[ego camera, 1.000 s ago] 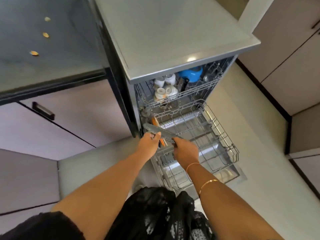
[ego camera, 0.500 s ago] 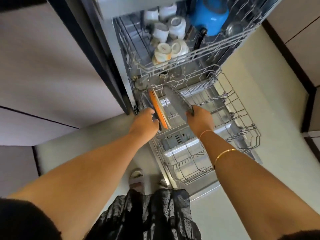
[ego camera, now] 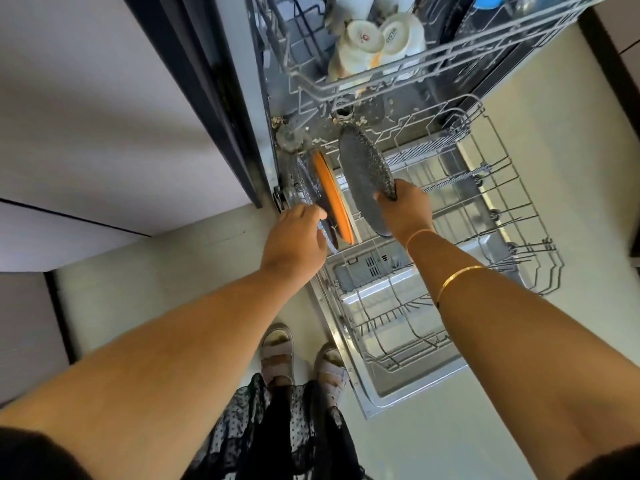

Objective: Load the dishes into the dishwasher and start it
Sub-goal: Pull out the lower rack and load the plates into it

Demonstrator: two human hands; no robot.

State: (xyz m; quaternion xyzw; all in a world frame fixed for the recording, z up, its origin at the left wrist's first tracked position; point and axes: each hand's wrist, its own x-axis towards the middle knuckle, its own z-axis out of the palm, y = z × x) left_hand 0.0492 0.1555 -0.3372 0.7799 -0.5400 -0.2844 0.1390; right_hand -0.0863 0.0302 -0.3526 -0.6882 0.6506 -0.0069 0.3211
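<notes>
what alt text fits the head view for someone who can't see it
Seen from above, a right hand holds a grey plate on edge in a dishwasher's lower rack, while the left hand holds a dark plate beside an orange plate. Cups sit in the upper rack.

Left hand (ego camera: 294,235) and right hand (ego camera: 408,211) curled.

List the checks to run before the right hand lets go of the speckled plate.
1. Right hand grip on the speckled plate rim: ok.
2. Speckled plate apart from the orange plate: ok.
3. Speckled plate's lower edge seated between tines: cannot tell, the hand hides it.
4. Left hand holding the dark plate steady: ok.
5. Lower rack pulled out over the open door: ok.
</notes>
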